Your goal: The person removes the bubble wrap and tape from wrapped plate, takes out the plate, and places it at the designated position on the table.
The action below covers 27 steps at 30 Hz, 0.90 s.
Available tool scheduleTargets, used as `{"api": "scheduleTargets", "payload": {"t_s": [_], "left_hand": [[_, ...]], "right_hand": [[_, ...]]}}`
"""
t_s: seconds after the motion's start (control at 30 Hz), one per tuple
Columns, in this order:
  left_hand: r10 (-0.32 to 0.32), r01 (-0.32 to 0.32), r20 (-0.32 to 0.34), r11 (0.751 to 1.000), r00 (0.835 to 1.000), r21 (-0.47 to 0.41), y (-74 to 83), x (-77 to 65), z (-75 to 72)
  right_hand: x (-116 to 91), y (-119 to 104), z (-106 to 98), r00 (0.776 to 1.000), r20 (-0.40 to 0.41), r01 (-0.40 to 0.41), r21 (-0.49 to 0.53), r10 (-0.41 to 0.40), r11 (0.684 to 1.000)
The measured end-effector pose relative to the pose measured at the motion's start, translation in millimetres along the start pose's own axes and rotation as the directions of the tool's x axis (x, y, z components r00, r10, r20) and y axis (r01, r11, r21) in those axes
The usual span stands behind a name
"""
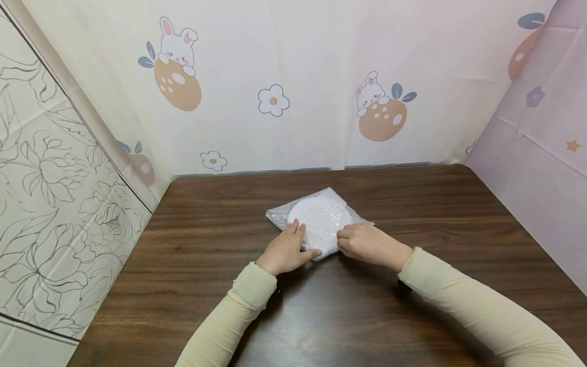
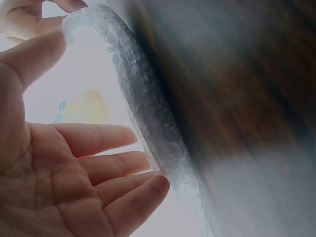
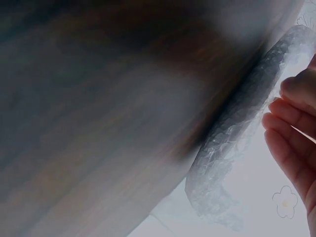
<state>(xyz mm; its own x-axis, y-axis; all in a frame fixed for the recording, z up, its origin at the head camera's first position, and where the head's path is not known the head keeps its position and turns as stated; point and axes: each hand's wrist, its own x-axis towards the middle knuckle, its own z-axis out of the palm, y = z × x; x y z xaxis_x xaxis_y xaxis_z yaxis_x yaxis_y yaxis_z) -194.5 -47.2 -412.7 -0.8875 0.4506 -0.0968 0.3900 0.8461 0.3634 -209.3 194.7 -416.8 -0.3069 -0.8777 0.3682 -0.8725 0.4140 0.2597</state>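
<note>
A flat package of clear bubble wrap [image 1: 277,213] lies on the table, with a round white disc-like thing [image 1: 316,219] showing through it. My left hand [image 1: 286,250] rests on the package's near left side, fingers extended and spread, thumb along the near edge. In the left wrist view those fingers [image 2: 123,202] touch the wrap's top side. At the near right edge, my right hand [image 1: 367,244] has its fingers bent and pinches the bubble wrap. The right wrist view shows its thumb and fingertips [image 3: 274,138] close together at the wrapped edge [image 3: 237,128].
The package sits around the middle of a dark wood-grain table [image 1: 206,306]. Behind the table hangs a pale curtain [image 1: 316,61] printed with rabbits and flowers. A panel with line-drawn flowers [image 1: 50,168] stands on the left, and a lilac curtain [image 1: 541,153] on the right.
</note>
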Motion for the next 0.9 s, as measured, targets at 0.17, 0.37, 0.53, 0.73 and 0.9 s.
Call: {"api": "scheduleTargets", "payload": {"t_s": [0.17,0.37,0.53,0.73,0.9], "left_hand": [[-0.003,0.003,-0.002,1.0,1.0,0.001,0.2,-0.6,0.2],[0.0,0.0,-0.001,1.0,1.0,-0.004,-0.2,-1.0,0.6],[-0.004,0.004,0.008,1.0,1.0,-0.006,-0.4,-0.6,1.0],[-0.008,0.008,0.013,1.0,1.0,-0.002,-0.1,-0.4,0.8],[-0.012,0.012,0.018,1.0,1.0,-0.006,0.3,-0.9,0.2]], "right_hand": [[-0.4,0.7,0.9,1.0,0.006,0.0,-0.003,0.0,1.0],[0.0,0.9,-1.3,0.999,0.035,-0.024,0.05,0.022,0.998],[0.3,1.0,-2.8,0.997,0.051,-0.064,0.077,0.06,0.995],[0.3,2.5,-2.8,0.995,0.052,-0.091,0.123,0.085,0.988],[0.2,5.2,-1.5,0.994,-0.001,-0.106,0.159,0.108,0.981]]}}
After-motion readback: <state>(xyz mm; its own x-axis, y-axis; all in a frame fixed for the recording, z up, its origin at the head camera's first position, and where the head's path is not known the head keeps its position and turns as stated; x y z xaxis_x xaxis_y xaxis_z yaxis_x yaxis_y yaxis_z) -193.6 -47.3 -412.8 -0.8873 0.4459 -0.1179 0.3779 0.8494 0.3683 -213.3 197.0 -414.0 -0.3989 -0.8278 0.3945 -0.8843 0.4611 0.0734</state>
